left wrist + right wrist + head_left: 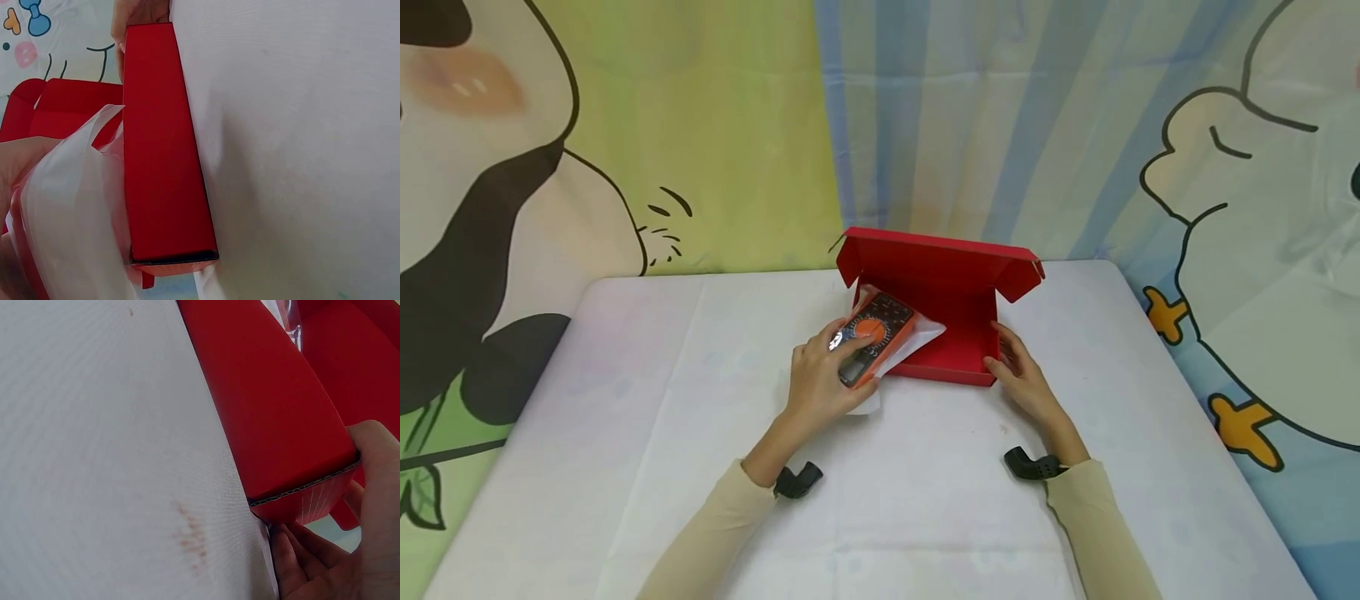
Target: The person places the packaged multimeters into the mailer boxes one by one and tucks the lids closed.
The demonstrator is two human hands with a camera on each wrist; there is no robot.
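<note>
An orange-and-black multimeter (877,335) with a round dial is tilted over the left side of a red cardboard box (958,332), whose lid stands raised at the back. My left hand (822,377) grips the multimeter by its near left end, thumb across its face. A clear plastic bag (78,187) is around or under the multimeter and bulges beside the box's front wall (159,144) in the left wrist view. At the box's front right corner, my right hand (1024,375) holds the side wall, thumb at the upper edge and fingers (306,556) low outside.
A white cloth covers the table (700,433) under the box. Behind and beside it hangs a printed curtain (715,133) with cartoon animals. A black wrist camera (799,481) sits on the left wrist, another camera (1032,465) on the right.
</note>
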